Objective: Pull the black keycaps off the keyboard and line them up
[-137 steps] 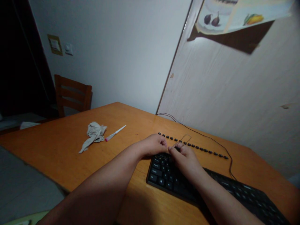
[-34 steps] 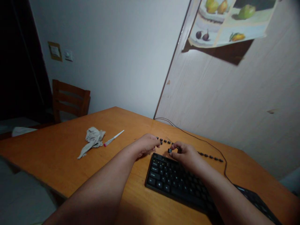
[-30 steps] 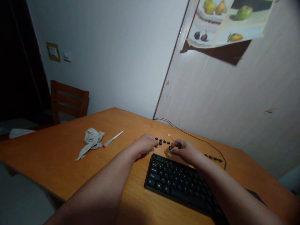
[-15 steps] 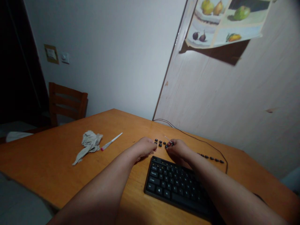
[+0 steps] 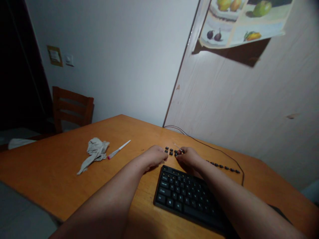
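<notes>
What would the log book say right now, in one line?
left hand: beside small black keycaps | right hand: at front-row keycap, thin tool jutting out | keyboard: on table | crumpled cloth: left of hands

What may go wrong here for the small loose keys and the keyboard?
The right hand might knock the loose keys out of their rows, since it is right beside them. The left hand, also close, might do the same. The right forearm, seen across the keyboard, might bump it.

One head-worn camera looks forward and down, across the near keyboard (image 5: pixel 184 196) and table (image 5: pixel 122 127), toward the wall (image 5: pixel 112 56).
</notes>
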{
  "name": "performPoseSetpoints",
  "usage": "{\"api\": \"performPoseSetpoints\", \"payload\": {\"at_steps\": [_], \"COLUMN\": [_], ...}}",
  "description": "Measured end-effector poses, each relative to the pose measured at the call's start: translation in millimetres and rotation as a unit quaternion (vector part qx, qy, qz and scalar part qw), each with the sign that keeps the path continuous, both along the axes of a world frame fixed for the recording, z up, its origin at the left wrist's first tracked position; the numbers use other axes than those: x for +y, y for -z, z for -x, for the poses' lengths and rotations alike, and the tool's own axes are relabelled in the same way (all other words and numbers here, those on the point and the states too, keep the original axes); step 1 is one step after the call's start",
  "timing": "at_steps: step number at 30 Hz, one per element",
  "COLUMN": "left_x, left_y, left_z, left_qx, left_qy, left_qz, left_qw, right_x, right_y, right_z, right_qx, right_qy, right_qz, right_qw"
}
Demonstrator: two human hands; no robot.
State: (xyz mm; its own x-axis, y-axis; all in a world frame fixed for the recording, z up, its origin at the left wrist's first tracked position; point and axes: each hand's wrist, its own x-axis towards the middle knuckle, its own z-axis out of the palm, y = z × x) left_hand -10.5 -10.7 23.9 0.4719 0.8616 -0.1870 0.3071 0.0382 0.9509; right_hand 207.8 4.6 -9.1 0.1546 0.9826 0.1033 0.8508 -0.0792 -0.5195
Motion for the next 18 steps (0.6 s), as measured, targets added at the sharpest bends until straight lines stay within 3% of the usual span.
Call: {"api": "performPoseSetpoints", "payload": {"at_steps": [18], "left_x": [-2.3], "left_y": [-3.4], "left_z": [0.1], "left_qx": [0.01], "left_qy": [0.0], "left_qz": [0.002], "left_qw": [1.0], "right_x": [1.1], "right_y": [3.3], "right_z": [-4.6], "right_qx": [0.024], "right_qy": [-0.014], "right_qz": [0.007], "right_qw": [1.0]}}
